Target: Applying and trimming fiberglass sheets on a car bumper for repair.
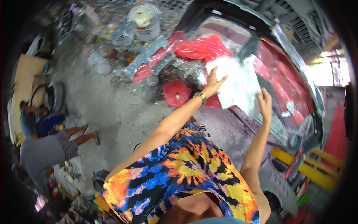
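A bright white sheet [238, 84], perhaps paper, spreads between my two hands in front of a vehicle body. My left hand [214, 83], with a gold watch on its wrist, grips the sheet's left edge, the thumb toward me. At its lower right edge my right hand [264, 104] has its fingers bent around the border. Behind the sheet lies crumpled red plastic [203, 47]. The sheet hides part of the dark-framed vehicle opening [223, 30].
Grey and red strips [151, 58] and a white bucket [145, 28] lie beyond my left hand. A red bag-like thing [176, 93] sits on the concrete floor. Yellow bars [305, 164] and a tyre [278, 186] are at right. People [52, 149] are at far left.
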### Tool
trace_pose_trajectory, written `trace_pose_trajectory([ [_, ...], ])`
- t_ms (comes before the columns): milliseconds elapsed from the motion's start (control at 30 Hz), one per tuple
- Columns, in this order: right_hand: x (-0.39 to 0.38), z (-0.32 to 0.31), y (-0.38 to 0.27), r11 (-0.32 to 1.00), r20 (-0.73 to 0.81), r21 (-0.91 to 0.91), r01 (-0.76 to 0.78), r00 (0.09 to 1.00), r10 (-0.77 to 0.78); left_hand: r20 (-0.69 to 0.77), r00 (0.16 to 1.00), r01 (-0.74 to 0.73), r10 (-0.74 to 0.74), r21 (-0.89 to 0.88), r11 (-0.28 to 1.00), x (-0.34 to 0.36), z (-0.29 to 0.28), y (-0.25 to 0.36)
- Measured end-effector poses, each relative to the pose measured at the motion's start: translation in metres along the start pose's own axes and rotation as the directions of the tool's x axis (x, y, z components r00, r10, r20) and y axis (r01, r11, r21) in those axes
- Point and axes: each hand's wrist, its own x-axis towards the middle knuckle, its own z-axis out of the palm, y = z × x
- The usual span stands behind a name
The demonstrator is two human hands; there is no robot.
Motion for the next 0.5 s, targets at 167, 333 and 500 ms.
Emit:
trace_pose_trajectory([
  [167,0.036,0.008,-0.029,0.968,0.465,-0.120,0.221,0.874,-0.142,0.383,0.796,-0.605,0.468,0.490,0.627,-0.015,-0.055,0.068],
  [333,0.101,0.050,-0.059,0.858,0.716,-0.071,0.508,0.625,-0.311,0.490,0.847,-0.480,0.207,0.538,0.693,-0.015,-0.111,0.093],
  [500,0.170,0.108,-0.062,0.970,0.849,0.107,0.216,0.488,-0.202,0.137,0.991,-0.054,-0.006,0.427,0.903,-0.056,-0.187,0.081],
])
